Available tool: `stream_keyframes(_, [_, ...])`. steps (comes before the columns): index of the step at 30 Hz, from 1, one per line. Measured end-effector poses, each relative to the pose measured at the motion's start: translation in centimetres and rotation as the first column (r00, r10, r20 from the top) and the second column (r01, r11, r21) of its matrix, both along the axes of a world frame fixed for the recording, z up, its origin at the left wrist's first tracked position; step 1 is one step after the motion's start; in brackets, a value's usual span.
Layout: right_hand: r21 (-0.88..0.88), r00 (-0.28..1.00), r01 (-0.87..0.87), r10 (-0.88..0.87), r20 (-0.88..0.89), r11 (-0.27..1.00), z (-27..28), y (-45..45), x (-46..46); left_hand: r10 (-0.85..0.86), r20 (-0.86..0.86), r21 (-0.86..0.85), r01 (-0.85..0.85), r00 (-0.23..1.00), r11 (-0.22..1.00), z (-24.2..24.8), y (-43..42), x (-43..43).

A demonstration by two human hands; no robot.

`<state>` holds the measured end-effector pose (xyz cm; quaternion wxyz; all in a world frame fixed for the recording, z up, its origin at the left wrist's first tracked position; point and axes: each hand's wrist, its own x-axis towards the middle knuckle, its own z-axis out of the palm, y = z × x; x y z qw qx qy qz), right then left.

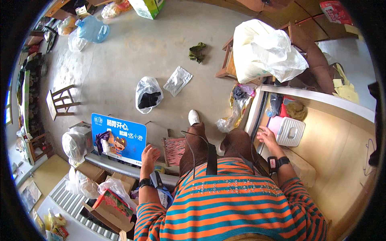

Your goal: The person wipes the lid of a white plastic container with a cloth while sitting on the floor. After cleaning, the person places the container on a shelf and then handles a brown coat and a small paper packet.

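Observation:
My left hand (150,155) is held beside the right edge of a blue printed board (120,137), fingers apart and holding nothing; whether it touches the board cannot be told. A crumpled purple cloth (102,141) lies on the board. Over the near edge of an open wooden cabinet, my right hand (267,135) hangs with spread fingers and nothing in them. Beside it in the cabinet are a white ridged plastic basket (290,131), a pink item (273,124) and a bundled brown cloth (296,110).
A small stool with a red woven seat (175,151) stands by my legs. On the floor lie a plastic bag with black cloth (149,95), a flat clear bag (178,80) and a dark green cloth (197,52). A large white sack (251,51) rests on a wooden chair (224,66).

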<state>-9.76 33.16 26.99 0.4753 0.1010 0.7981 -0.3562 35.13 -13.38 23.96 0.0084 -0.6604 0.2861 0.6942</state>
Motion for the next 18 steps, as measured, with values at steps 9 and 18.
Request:
stream_keyframes(9, [-0.058, 0.961, -0.179, 0.162, -0.223, 0.982, 1.4, -10.3, -6.3, 0.216, -0.099, 0.049, -0.212, 0.971, 0.976, -1.4, -1.3, 5.1])
stream_keyframes(18, [-0.210, 0.946, -0.323, 0.309, -0.098, 0.923, 0.6, -21.4, -12.1, 0.435, -0.254, 0.042, -0.439, 0.864, 0.897, 0.0, -2.6, 5.6])
